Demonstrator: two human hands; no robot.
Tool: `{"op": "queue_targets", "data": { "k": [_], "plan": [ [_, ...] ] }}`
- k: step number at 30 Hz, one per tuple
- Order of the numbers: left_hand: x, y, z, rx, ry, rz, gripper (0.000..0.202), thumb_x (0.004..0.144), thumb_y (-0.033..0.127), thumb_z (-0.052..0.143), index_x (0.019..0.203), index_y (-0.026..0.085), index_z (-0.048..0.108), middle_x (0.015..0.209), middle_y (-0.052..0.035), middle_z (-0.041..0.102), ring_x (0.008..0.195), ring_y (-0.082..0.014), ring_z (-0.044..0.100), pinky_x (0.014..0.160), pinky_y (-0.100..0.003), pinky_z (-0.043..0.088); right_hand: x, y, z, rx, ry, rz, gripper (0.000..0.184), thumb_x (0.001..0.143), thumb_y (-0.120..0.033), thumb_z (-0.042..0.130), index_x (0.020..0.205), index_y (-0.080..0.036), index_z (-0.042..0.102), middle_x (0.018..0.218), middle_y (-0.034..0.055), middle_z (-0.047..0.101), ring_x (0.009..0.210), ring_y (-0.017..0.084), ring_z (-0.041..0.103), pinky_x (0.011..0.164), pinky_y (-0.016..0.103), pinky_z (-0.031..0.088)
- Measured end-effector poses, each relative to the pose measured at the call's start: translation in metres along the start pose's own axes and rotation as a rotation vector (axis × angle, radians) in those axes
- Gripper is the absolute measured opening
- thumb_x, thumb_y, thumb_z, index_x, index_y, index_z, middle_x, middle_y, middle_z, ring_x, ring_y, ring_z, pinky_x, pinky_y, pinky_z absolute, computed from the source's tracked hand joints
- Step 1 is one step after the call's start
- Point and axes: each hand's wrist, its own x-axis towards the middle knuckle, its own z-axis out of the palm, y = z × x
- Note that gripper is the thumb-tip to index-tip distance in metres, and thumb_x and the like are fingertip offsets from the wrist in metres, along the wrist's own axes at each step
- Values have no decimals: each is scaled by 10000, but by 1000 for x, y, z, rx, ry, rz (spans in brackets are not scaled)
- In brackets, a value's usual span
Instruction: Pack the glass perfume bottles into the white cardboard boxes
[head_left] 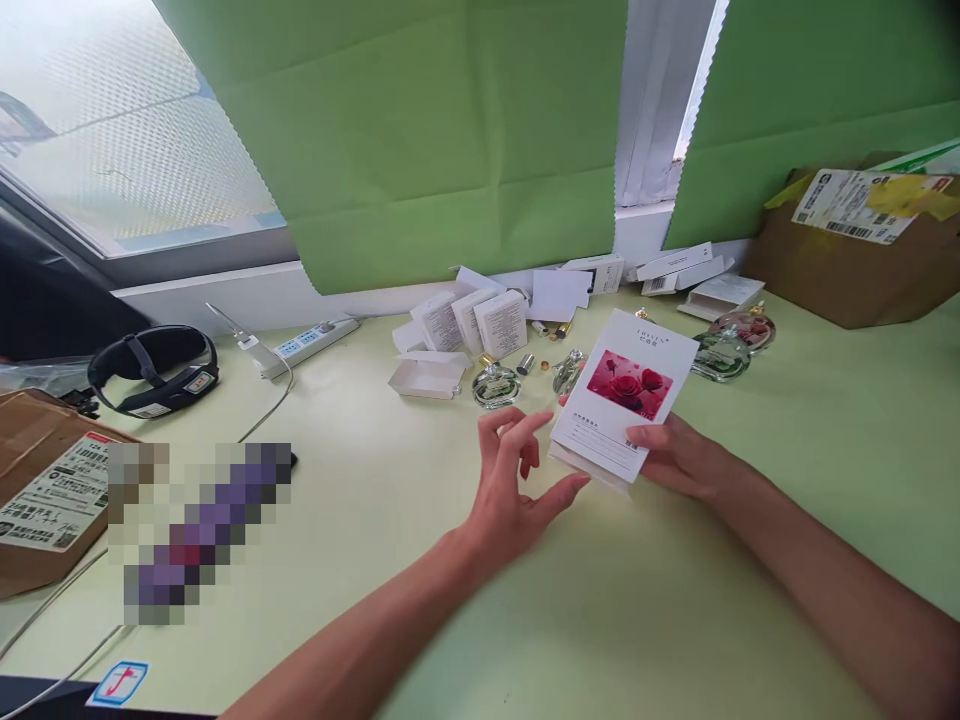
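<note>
table beneath box, curtains behind

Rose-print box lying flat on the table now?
No, the right hand holds the rose-print box up at a tilt, printed front toward the camera.

Left hand spread, right hand gripping

Left forearm bare, runs in from the bottom edge, up and to the right. Left wrist near straight. Left thumb sticks out to the right, index finger extended up-right, clear gap between their tips. Other left fingers bent. Right forearm also bare, comes in from lower right, slants up-left. Right thumb lies flat on the near side, pointing left; right fingers mostly hidden behind. Hands near each other, not touching
</note>
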Motion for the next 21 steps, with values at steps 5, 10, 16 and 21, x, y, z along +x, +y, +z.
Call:
{"op": "queue_targets", "data": {
  "k": [5,10,16,21],
  "plan": [
    [3,-4,1,-230,-223,-149,751,884,376,657,1496,366,222,1002,-41,538,694,-123,502,580,-271,481,-1,-5,7,-127,104,13,451,830,-373,715,1267,-317,618,1314,59,670,1166,308,645,954,502,538],
    [4,-3,0,-303,-263,-198,797,915,351,612,1536,356,112,973,-38,600,722,-134,526,582,-258,462,-2,-9,21,-322,208,-115,436,898,-414,653,1325,-373,572,1354,26,641,1172,292,644,905,453,581],
    [3,-3,0,-323,-239,-232,804,927,325,611,1549,337,100,996,-38,592,750,-123,529,609,-236,467,-1,-12,38,-471,323,-313,821,925,-417,622,1555,-470,99,1410,18,589,1209,296,622,852,461,627],
    [4,-3,0,-328,-221,-218,775,945,303,587,1548,337,101,996,-46,612,756,-132,529,618,-248,477,-2,-12,42,-529,340,-384,890,912,-391,641,1536,-530,23,1531,1,445,1242,333,590,628,381,662]
  ]
}}
